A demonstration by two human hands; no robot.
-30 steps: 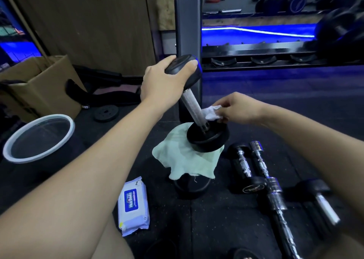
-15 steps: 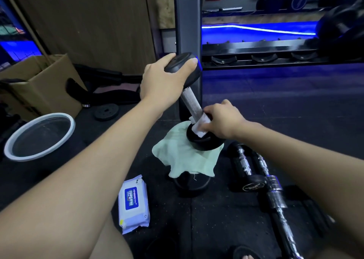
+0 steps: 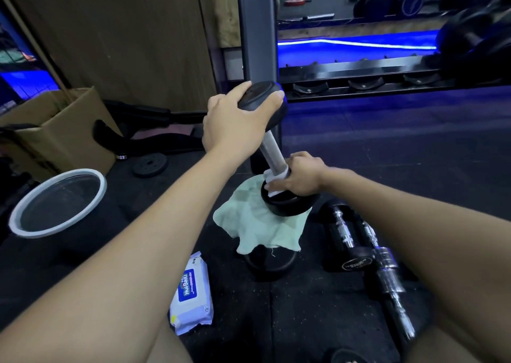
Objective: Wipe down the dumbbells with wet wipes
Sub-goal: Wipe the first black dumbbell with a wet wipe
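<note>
A black dumbbell (image 3: 272, 152) with a steel handle stands tilted on end, its lower head on a pale green cloth (image 3: 257, 227). My left hand (image 3: 235, 122) grips the upper head from above. My right hand (image 3: 304, 177) presses a white wet wipe (image 3: 272, 181) against the bottom of the handle, fingers curled round it. The cloth is draped over another upright dumbbell (image 3: 269, 260). A pack of wet wipes (image 3: 192, 293) lies flat on the floor in front of it.
Two more dumbbells (image 3: 359, 246) lie on the black rubber floor at the right. A white-rimmed basin (image 3: 19, 219) sits at the left, a cardboard box (image 3: 55, 127) behind it. A dark steel post (image 3: 257, 31) and a dumbbell rack (image 3: 387, 78) stand behind.
My right hand moved down with the wipe from mid handle to the base of the handle, by the lower head. The left hand kept its hold on top.
</note>
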